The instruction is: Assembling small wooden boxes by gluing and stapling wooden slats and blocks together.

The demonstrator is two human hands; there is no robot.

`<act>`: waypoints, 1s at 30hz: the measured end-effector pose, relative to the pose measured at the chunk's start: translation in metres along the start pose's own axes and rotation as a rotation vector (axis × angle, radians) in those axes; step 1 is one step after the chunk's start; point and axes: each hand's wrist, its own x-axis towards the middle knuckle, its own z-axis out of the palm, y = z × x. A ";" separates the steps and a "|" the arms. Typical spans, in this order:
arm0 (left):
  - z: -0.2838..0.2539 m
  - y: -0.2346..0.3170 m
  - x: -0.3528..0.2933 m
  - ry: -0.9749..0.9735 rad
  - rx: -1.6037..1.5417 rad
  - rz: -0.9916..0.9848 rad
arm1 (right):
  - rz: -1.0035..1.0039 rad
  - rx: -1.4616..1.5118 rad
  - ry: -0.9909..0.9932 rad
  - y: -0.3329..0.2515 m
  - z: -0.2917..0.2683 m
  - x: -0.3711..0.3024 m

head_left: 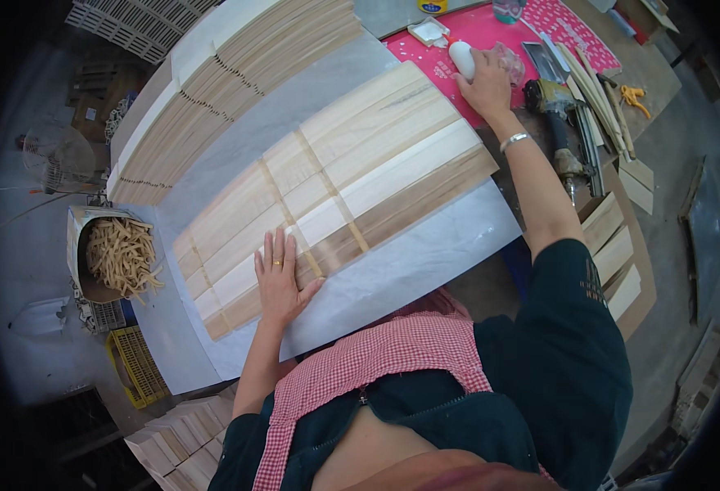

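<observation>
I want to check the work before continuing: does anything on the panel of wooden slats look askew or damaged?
Nothing stands out. The pale wooden slat panel lies flat on the white sheet, slats side by side; the left hand presses on it and the right hand holds a white bottle.

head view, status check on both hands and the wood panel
Left hand flat on slat panel. Right hand gripping white glue bottle on pink mat. Nail gun beside right wrist, clear of panel.
</observation>
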 end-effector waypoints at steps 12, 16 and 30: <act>0.002 0.000 0.000 0.028 -0.004 -0.012 | 0.350 0.509 0.136 0.008 -0.024 0.014; 0.002 0.000 0.002 0.027 -0.022 -0.021 | 0.463 0.938 0.299 0.000 -0.038 -0.001; 0.002 0.001 0.002 0.034 -0.030 -0.015 | 0.705 0.611 0.021 -0.023 -0.004 0.010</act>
